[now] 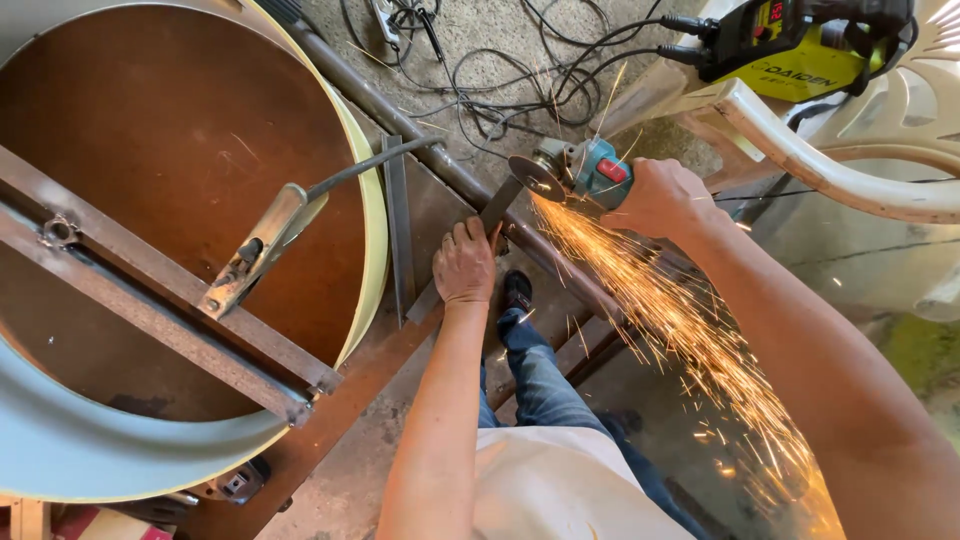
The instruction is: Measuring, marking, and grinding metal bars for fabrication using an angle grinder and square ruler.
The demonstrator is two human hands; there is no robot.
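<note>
While a big round drum (372, 230) with a clamp (255, 250) on its crossbar fills the left, the left hand (464, 264) presses flat, fingers closed over a flat steel bar (497, 207) whose long axis slants from lower left to upper right. At its upper end the angle grinder (575, 170), disc pointing left, sits clamped in the right hand (660, 197), with sparks (660, 310) streaming down to the right.

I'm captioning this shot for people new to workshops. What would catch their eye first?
The stream of orange sparks fanning down to the lower right, thrown by the grinder in the right hand at upper centre. The left hand presses on the flat metal bar being ground. At left sits a big round drum with a clamp on its crossbars.
</note>
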